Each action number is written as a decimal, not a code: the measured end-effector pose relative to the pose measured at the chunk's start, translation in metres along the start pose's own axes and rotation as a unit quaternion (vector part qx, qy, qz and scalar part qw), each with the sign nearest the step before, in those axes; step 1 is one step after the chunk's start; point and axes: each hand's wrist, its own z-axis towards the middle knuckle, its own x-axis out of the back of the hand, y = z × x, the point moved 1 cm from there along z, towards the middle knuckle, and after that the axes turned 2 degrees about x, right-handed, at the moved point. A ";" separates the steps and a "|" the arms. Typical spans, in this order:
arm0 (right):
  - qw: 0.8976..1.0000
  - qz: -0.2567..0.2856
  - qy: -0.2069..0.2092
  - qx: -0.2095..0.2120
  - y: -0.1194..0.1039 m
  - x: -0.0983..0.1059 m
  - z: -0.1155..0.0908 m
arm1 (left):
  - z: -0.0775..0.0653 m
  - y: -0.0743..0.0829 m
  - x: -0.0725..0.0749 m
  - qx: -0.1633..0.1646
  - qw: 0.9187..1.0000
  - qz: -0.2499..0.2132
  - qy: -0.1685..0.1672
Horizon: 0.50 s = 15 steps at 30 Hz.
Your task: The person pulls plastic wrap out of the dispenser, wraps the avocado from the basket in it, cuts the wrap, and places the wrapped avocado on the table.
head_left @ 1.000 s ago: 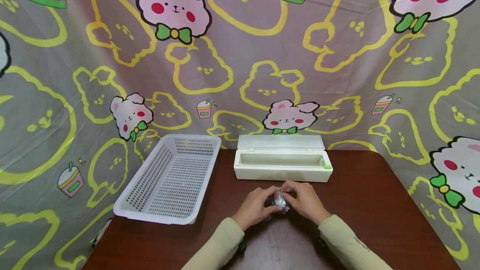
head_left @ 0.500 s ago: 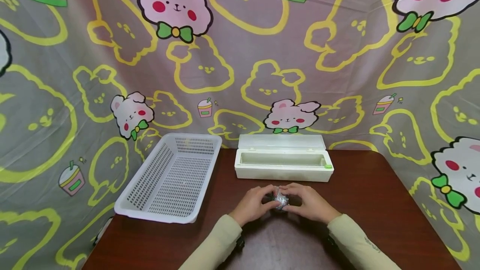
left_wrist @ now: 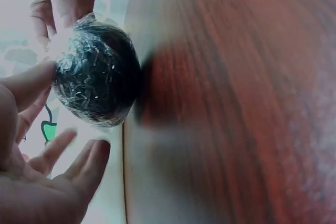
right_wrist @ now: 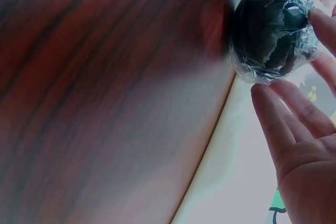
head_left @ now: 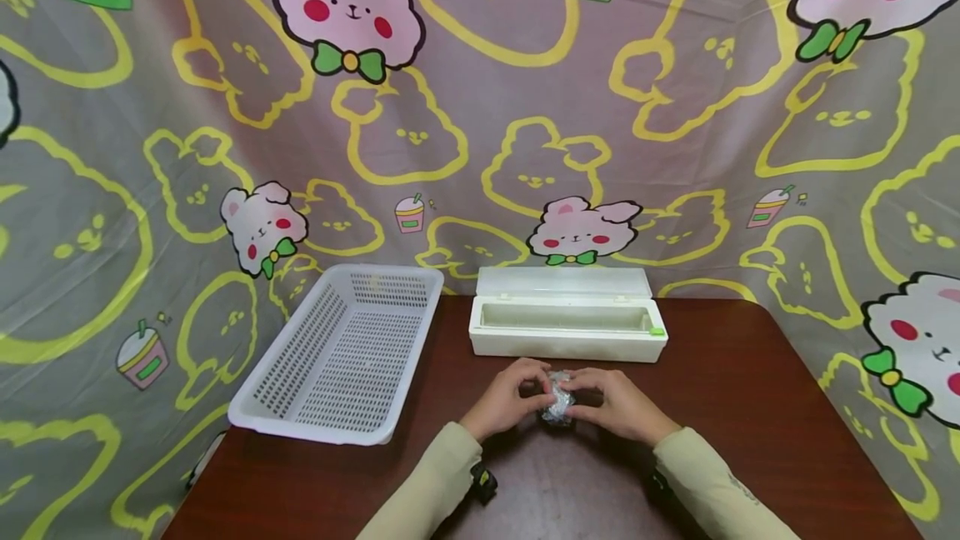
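Note:
A dark round object wrapped in crinkled clear cling film (head_left: 557,400) sits between the two hands at the middle of the table. Its near-black body (left_wrist: 100,74) shows through the shiny film in the left wrist view. My left hand (head_left: 508,397) curves in from the left, thumb and index finger at the film on its upper side; the other fingers (left_wrist: 97,163) stand away from it. From the right, my right hand (head_left: 618,407) holds it, with the thumb (right_wrist: 324,27) on the film and fingertips (right_wrist: 260,90) at its side.
Behind the hands stands a long white box (head_left: 567,345) with its lid raised and a green tab (head_left: 657,331) at the right end. A white perforated plastic basket (head_left: 308,435) is to the left on the dark wooden table (head_left: 757,423). A printed cloth (head_left: 465,90) hangs behind.
My right hand has shifted from the film's top to the object's right side. My left hand has moved from its left side up to the film on top.

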 end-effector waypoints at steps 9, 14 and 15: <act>1.000 -0.008 -0.003 -0.004 -0.004 0.001 -0.001 | -0.001 -0.002 -0.004 0.039 0.999 -0.007 -0.027; 1.000 -0.027 -0.013 0.007 -0.007 0.002 0.000 | -0.001 -0.003 -0.003 0.044 0.998 -0.028 -0.020; 0.999 -0.030 -0.015 0.008 -0.008 0.002 0.000 | -0.001 -0.003 -0.003 0.045 0.998 -0.039 -0.020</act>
